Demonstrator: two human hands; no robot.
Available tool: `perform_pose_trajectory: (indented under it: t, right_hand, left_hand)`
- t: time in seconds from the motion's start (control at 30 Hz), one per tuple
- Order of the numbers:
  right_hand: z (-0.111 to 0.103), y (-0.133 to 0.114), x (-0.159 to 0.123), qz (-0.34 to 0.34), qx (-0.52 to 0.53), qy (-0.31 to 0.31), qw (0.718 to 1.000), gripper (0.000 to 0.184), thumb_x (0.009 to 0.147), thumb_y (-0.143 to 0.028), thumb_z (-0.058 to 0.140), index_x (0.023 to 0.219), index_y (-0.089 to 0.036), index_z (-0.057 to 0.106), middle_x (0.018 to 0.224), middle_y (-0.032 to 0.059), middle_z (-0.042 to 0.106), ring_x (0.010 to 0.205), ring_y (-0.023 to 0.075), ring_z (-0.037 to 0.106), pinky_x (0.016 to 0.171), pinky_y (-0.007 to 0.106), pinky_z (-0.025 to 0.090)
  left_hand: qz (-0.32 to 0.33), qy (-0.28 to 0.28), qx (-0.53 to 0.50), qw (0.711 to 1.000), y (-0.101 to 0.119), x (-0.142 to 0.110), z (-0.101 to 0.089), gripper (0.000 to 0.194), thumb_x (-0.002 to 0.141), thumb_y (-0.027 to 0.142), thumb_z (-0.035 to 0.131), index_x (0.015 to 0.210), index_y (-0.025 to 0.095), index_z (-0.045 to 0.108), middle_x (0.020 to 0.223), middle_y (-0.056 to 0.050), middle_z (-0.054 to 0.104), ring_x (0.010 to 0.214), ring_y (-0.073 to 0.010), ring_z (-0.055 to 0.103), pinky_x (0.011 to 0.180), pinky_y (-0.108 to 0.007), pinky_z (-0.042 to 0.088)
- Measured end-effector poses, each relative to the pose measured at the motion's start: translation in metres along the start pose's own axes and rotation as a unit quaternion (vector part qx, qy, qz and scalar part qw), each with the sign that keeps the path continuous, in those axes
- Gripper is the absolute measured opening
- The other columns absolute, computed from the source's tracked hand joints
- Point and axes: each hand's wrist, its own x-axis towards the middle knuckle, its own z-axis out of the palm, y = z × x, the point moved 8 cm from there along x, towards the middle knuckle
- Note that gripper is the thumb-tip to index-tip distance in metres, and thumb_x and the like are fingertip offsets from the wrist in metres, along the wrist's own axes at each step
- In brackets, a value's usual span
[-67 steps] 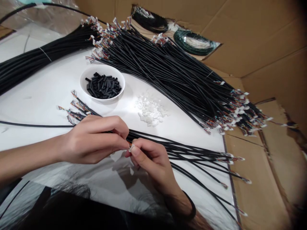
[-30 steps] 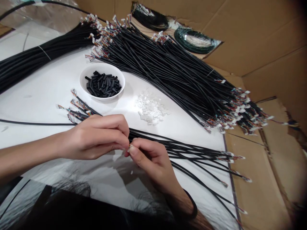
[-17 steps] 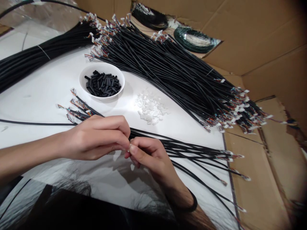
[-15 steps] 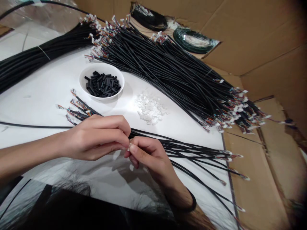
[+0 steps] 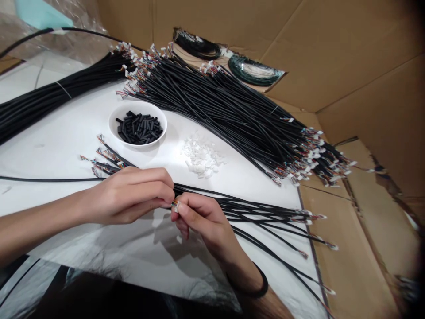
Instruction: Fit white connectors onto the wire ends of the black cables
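Note:
My left hand (image 5: 133, 195) is closed in a pinch, its fingertips at thin coloured wires (image 5: 174, 203). Facing it, my right hand (image 5: 202, 217) grips a small white connector (image 5: 177, 206) between thumb and forefinger. The wires run into this connector, bridging the short gap between my fingertips. A single black cable (image 5: 49, 179) comes in from the left and passes behind my left hand; whether it is the one held I cannot tell. Behind both hands lies a loose group of black cables (image 5: 252, 206) with wire ends at both sides.
Beyond my hands stand a white bowl (image 5: 113, 128) of short black tubes and a pile of small white pieces (image 5: 202, 155). A large stack of black cables (image 5: 215, 102) and a tied bundle (image 5: 49, 99) lie farther back. Cardboard (image 5: 348, 48) walls the table's far and right sides.
My fingertips have parted slightly, so coloured wires now show between my left hand and the white connector. The camera view has shifted a little.

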Motion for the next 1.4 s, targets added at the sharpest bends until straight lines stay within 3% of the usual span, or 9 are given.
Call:
perform_pose_trajectory:
  t: [0.2,0.5,0.7,1.0,1.4]
  right_hand:
    - [0.003,-0.002,-0.001,0.008,0.016,-0.012,1.0,0.033,0.094,-0.045,0.06,0.078,-0.016,0.061,0.057,-0.0055,0.045,0.051,0.0083,0.04,0.049,0.022,0.035]
    - [0.002,-0.003,-0.002,0.015,-0.011,-0.006,1.0,0.034,0.093,-0.044,0.06,0.076,-0.016,0.062,0.057,-0.005,0.045,0.051,0.008,0.042,0.049,0.022,0.035]
    - [0.006,0.008,0.0,0.047,0.081,-0.02,0.995,0.033,0.09,-0.043,0.066,0.073,-0.016,0.062,0.053,-0.0061,0.044,0.047,0.0071,0.039,0.046,0.02,0.034]
    - [0.012,0.014,0.001,0.074,0.174,-0.039,0.981,0.029,0.087,-0.037,0.07,0.071,-0.015,0.062,0.054,-0.006,0.043,0.046,0.0063,0.04,0.041,0.019,0.031]
    - [0.007,0.004,-0.001,0.034,0.043,-0.024,0.998,0.031,0.091,-0.042,0.064,0.075,-0.016,0.062,0.055,-0.0055,0.045,0.048,0.0074,0.04,0.046,0.021,0.034]
  left_hand:
    - [-0.034,-0.027,-0.122,0.992,-0.005,0.003,0.004,0.012,0.093,0.005,0.053,0.097,0.015,0.058,0.088,-0.006,0.06,0.076,-0.0134,0.057,0.067,-0.021,0.048]
    - [-0.099,-0.024,-0.173,0.98,-0.01,0.003,0.004,0.007,0.092,0.01,0.058,0.088,0.016,0.058,0.08,-0.002,0.059,0.069,-0.0111,0.053,0.062,-0.02,0.044]
    - [-0.134,-0.03,-0.206,0.969,-0.013,0.004,0.008,0.008,0.09,0.011,0.059,0.083,0.015,0.058,0.076,0.0,0.057,0.064,-0.0093,0.051,0.059,-0.019,0.042]
    - [-0.123,-0.032,-0.202,0.971,-0.01,0.003,0.006,0.009,0.09,0.01,0.059,0.083,0.015,0.057,0.076,0.0,0.057,0.065,-0.0103,0.05,0.059,-0.02,0.042]
    - [-0.115,-0.043,-0.192,0.974,-0.008,0.004,0.006,0.009,0.09,0.009,0.058,0.084,0.016,0.057,0.077,-0.001,0.058,0.066,-0.0112,0.05,0.059,-0.022,0.041]
